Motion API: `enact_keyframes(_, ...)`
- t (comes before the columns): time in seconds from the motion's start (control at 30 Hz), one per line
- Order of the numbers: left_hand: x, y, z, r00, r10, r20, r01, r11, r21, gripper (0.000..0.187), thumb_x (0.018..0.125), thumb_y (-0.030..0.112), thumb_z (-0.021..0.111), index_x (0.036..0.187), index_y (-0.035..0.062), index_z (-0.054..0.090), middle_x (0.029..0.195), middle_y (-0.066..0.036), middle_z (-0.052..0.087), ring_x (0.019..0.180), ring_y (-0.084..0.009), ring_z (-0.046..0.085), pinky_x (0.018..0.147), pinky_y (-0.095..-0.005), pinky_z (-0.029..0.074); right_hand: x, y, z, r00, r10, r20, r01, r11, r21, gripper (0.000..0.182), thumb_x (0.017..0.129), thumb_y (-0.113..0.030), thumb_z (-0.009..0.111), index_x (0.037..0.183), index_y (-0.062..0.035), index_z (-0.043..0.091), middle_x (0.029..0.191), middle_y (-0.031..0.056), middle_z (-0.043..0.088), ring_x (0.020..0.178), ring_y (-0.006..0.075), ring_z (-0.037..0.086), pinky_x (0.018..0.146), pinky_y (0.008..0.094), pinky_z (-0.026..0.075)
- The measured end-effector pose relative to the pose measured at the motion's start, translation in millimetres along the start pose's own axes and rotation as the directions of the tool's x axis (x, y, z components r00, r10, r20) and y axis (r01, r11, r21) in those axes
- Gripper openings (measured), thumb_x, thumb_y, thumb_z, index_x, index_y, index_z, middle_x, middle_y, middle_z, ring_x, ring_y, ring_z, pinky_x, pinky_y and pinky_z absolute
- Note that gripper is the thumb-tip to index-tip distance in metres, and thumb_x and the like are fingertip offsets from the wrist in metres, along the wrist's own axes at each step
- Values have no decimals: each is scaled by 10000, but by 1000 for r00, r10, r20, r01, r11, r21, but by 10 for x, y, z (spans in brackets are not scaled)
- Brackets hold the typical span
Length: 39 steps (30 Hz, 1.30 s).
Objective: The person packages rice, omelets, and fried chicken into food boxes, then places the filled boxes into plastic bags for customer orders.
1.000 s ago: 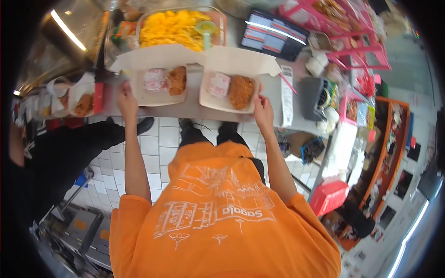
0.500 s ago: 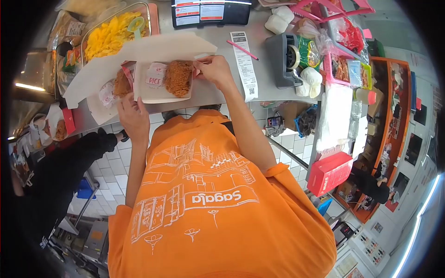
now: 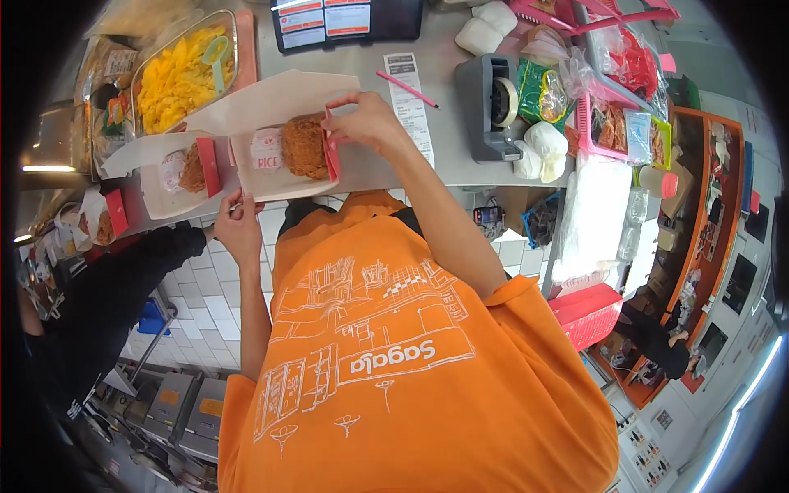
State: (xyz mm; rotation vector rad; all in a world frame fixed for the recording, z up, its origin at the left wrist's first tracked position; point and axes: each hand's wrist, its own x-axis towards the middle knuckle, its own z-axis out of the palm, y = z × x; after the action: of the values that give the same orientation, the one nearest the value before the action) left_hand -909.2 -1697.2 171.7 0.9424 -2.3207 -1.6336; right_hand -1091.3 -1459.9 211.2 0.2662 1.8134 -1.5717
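Note:
A paper meal box (image 3: 275, 191) lies open on the steel counter, its inside white and its side flap red. Inside it are a piece of fried chicken (image 3: 305, 148) and a wrapped packet marked RICE (image 3: 267, 149). My right hand (image 3: 362, 122) grips the box's red right flap beside the chicken. At the front left corner, my left hand (image 3: 238, 222) pinches the box edge with closed fingers. Just to the left is a second open box (image 3: 156, 205), which also holds a chicken piece (image 3: 194, 171) and a wrapped packet (image 3: 173, 170).
Farther left stands another box with chicken (image 3: 104, 226). Behind are a tray of yellow food (image 3: 177, 78) with a green spoon and a tablet (image 3: 345, 25). A receipt (image 3: 408, 103), pink pen (image 3: 408, 89) and tape dispenser (image 3: 485, 115) lie right. A person in black (image 3: 107, 304) is at left.
The red right flap of the nearer box now stands up in my right hand. My left hand has shifted to its front left corner. The second box is less covered by the lid.

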Motion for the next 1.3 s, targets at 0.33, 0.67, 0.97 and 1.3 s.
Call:
enact_keyframes(0.33,86,-101,-87,995,6,95,-3,1000,-31,209,995,104,633,1072,-88,600,1020,-121,675,837,-192,716,754,-288,600,-78,-25,-22,1000,-27,1,27,999,-42,409,786,-84,788,1181,-43,691,925,126,748,791,192,741,682,334,590)
enact_keyframes(0.67,677,-55,-5,978,117,175,-124,992,33,315,997,273,625,1190,23,618,923,-91,681,844,-161,615,781,-294,486,-275,297,70,991,-56,-123,64,996,63,432,878,-115,754,1299,-105,655,1140,127,716,960,212,710,752,363,606)
enact_keyframes(0.97,902,102,-29,936,22,351,-47,997,63,409,985,356,624,1297,92,605,898,-102,711,779,-154,655,699,-300,507,-272,434,134,958,-113,-264,147,983,109,379,898,-102,728,1266,-37,663,1116,144,719,878,183,706,703,328,606)
enact_keyframes(1.3,917,50,-98,928,-24,371,-12,995,96,437,980,362,609,1255,23,606,913,-144,733,806,-242,733,737,-363,560,-271,343,99,963,11,-269,-14,1000,-9,404,924,-230,731,1246,4,659,1077,135,727,938,219,724,738,348,599)
